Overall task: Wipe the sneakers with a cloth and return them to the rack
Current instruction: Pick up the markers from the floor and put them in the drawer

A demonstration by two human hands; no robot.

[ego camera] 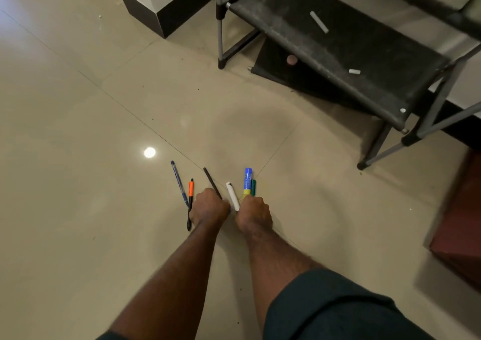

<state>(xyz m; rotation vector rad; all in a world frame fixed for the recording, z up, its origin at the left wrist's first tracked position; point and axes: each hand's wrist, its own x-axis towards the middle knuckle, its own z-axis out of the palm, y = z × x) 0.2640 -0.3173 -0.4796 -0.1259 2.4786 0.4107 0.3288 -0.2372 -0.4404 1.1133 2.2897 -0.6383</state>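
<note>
— The floor (78,157) looks like glossy, smooth tile that mirrors a lamp. And the rack (338,48)?

— Its shelf looks like matt black fabric, dusty, on smooth grey metal-looking tubes. The pens near the hands, like the white pen (232,196), look like shiny plastic.

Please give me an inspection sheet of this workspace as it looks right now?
Surface: beige tiled floor, specks, lamp glare.
Job's things: rack with dusty black shelves; no sneakers or cloth seen.
Clutter: blue pen, orange pen, white marker, blue-capped marker on floor; two white sticks on shelf.
Grips: left hand curled at a dark pencil; right hand curled at the markers.
Cables: nothing seen.
Surroundings: wall corner, dark skirting.
</note>
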